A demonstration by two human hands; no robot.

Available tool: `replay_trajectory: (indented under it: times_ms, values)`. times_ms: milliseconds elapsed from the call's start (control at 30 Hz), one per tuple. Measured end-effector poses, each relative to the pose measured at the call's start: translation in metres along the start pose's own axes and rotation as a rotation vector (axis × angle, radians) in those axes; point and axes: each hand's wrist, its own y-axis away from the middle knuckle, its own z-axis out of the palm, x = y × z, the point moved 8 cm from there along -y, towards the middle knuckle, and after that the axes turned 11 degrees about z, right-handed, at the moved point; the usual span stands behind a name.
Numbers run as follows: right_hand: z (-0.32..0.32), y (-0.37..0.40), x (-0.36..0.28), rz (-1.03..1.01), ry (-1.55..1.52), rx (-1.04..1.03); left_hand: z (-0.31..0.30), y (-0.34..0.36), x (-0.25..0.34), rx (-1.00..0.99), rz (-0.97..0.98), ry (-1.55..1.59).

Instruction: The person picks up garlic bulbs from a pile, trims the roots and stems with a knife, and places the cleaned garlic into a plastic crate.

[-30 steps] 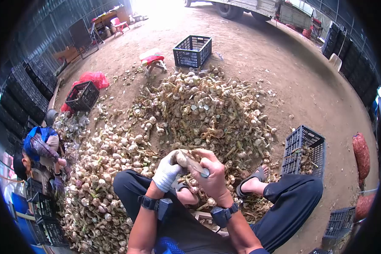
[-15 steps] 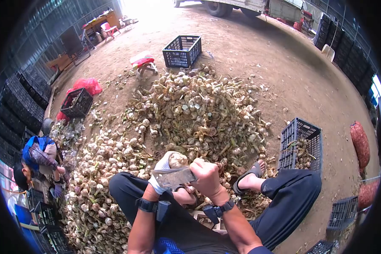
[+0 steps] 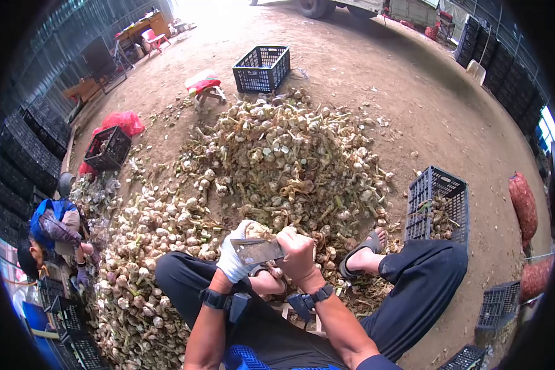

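My left hand point(image 3: 232, 261), in a white glove, is closed around a garlic bulb point(image 3: 257, 230) in front of my knees. A broad, dull-grey knife point(image 3: 259, 251) is held by my bare right hand point(image 3: 296, 253), its fingers wrapped round the handle. The blade lies crosswise between my hands, overlapping the glove just below the bulb. Beyond my hands rises a heap of garlic with stalks point(image 3: 290, 154). To the left of my leg spreads a pile of garlic bulbs point(image 3: 142, 280) with short-cut stems.
A black crate point(image 3: 419, 213) with some garlic stands by my right foot; another crate point(image 3: 262, 80) sits behind the heap. At far left a co-worker point(image 3: 55, 225) bends beside the pile. Red mesh sacks point(image 3: 523, 206) lie at right, and a small stool point(image 3: 206, 89) stands beyond.
The knife blade has turned from sloping up toward my right hand to nearly level. My gloved hand has rotated, showing more of its back. The view has shifted slightly.
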Motion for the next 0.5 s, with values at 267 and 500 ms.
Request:
replay_trajectory:
  times_ms: [267,500]
  values:
    - [-0.017,0.019,0.097,0.405,0.127,0.176,0.004,-0.002,0.042,0.042,0.026,-0.101]
    - [0.01,0.029,0.109,0.778,-0.557,0.224,0.007,-0.011,0.027,0.139,0.046,0.067]
